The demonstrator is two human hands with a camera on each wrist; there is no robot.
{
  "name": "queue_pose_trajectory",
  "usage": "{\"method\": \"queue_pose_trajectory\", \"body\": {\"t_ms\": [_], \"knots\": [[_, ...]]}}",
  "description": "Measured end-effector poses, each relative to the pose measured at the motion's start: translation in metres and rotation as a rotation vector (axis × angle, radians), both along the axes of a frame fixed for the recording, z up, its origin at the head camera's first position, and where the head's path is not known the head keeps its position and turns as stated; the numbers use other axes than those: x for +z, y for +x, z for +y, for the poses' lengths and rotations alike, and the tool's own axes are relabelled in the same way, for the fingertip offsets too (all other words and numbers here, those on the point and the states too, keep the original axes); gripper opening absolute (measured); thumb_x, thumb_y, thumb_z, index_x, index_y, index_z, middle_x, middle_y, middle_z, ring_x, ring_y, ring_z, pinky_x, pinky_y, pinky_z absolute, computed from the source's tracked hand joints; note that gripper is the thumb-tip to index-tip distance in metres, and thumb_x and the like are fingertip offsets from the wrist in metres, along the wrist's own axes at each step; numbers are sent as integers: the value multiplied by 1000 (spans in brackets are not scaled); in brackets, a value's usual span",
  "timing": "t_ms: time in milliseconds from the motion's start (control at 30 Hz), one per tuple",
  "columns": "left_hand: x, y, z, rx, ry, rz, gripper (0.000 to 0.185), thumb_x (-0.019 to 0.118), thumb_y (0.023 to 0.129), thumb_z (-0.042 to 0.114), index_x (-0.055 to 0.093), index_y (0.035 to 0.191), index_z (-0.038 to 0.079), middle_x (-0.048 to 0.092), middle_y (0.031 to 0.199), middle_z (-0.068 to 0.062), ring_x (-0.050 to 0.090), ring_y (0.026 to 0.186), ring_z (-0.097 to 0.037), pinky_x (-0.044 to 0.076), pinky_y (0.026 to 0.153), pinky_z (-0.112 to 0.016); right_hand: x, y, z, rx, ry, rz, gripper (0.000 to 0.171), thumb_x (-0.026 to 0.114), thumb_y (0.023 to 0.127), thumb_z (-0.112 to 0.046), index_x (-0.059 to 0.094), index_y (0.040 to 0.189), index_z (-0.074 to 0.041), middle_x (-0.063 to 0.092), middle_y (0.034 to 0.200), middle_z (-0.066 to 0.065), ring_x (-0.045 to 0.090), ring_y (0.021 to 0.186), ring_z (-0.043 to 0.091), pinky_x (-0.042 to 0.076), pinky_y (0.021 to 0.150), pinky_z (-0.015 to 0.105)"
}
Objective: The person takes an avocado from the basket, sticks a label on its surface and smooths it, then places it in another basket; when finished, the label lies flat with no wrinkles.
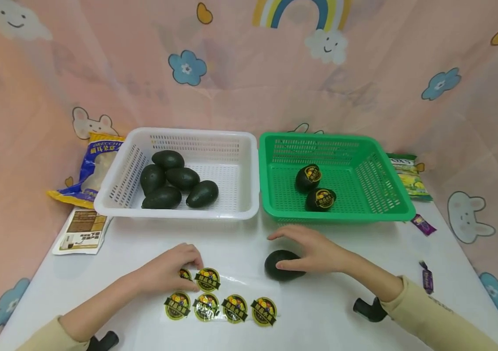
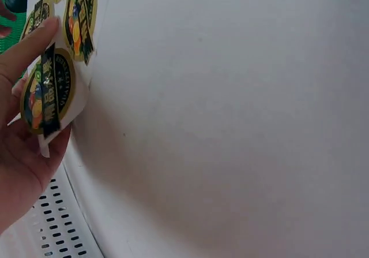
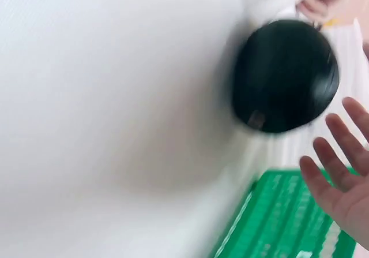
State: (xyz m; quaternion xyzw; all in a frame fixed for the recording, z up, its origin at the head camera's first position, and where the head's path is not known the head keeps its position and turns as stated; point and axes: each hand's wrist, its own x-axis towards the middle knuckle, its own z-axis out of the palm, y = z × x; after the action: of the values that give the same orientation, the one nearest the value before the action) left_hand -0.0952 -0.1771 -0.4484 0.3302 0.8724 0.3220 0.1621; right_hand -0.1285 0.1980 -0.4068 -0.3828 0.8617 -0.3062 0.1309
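Observation:
My left hand (image 1: 172, 268) pinches the upper left edge of a sheet of round black-and-gold stickers (image 1: 235, 308), with fingers and thumb on opposite faces. In the left wrist view, that corner of the sticker sheet (image 2: 49, 90) stands raised from the table. A dark green avocado (image 1: 279, 257) lies on the white table right of the sheet. Over its right side reaches my right hand (image 1: 319, 251), its thumb overlapping the fruit in the head view. The right wrist view has the hand's fingers (image 3: 340, 148) spread and apart from the avocado (image 3: 285, 76).
Behind the hands, a white basket (image 1: 179, 213) holds several plain avocados. Beside it, a green basket (image 1: 341, 215) contains two avocados bearing stickers. A blue-and-yellow bag (image 1: 86, 170) and a flat packet (image 1: 83, 231) lie left; a green packet (image 1: 409, 178) and purple wrapped sweets (image 1: 427, 278) lie right.

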Motion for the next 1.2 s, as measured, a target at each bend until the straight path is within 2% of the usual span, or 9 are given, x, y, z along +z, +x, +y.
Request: {"method": "queue_pose_trajectory", "body": {"t_ms": [167,333,500,633,767,833,900,1067,1200], "knots": [[7,-6,15,2,97,-210,23,81,79,37,70,95,24,66,88,16,60,84,-4,51,78,-26,1,12,-26,62,-157,160,22,73,89,-30,68,109,-24,65,108,-12,57,106,7,47,92,33],[20,-9,37,-10,178,-310,24,82,78,36,73,95,21,68,85,12,63,82,-7,51,76,-26,-3,24,-50,68,-197,251,16,77,85,-32,70,96,-22,66,98,-15,56,98,5,47,85,27],[28,-11,48,-23,230,-404,23,82,80,30,74,98,18,71,88,9,66,84,-11,52,77,-28,-2,29,-59,71,-271,274,11,78,85,-26,67,88,-25,64,93,-17,54,94,4,47,81,23],[24,-10,47,-39,188,-378,27,83,78,31,73,99,16,71,89,8,65,83,-9,52,78,-27,3,28,-54,28,-348,178,11,74,88,-19,65,90,-25,64,92,-15,57,89,10,49,77,26],[14,-4,47,-82,97,-156,43,80,79,43,70,108,13,68,105,5,60,97,-10,50,86,-30,10,22,-39,-116,-326,-11,10,70,91,-18,63,89,-24,61,89,-13,55,85,15,50,71,28],[13,-1,52,-51,105,-53,46,76,81,48,69,112,14,65,112,4,58,104,-12,48,90,-33,12,20,-32,-154,-265,-59,10,70,91,-19,63,88,-25,59,88,-13,53,85,14,48,71,27],[17,0,62,23,156,-29,40,73,84,48,70,110,18,65,112,6,58,105,-12,48,91,-35,14,18,-28,-154,-215,-76,9,70,91,-19,63,87,-25,58,86,-14,52,84,14,47,71,27],[38,-4,92,212,366,-177,12,74,87,35,75,87,23,68,83,13,61,81,-10,51,75,-28,16,18,-22,-139,-179,-86,6,71,91,-24,65,88,-25,59,86,-14,53,84,15,46,71,29],[41,-6,109,279,439,-289,11,76,86,27,75,82,17,69,81,8,59,79,-11,49,73,-27,15,19,-12,-246,-197,-124,4,70,91,-24,67,93,-22,62,90,-12,53,85,14,47,73,28]]}}
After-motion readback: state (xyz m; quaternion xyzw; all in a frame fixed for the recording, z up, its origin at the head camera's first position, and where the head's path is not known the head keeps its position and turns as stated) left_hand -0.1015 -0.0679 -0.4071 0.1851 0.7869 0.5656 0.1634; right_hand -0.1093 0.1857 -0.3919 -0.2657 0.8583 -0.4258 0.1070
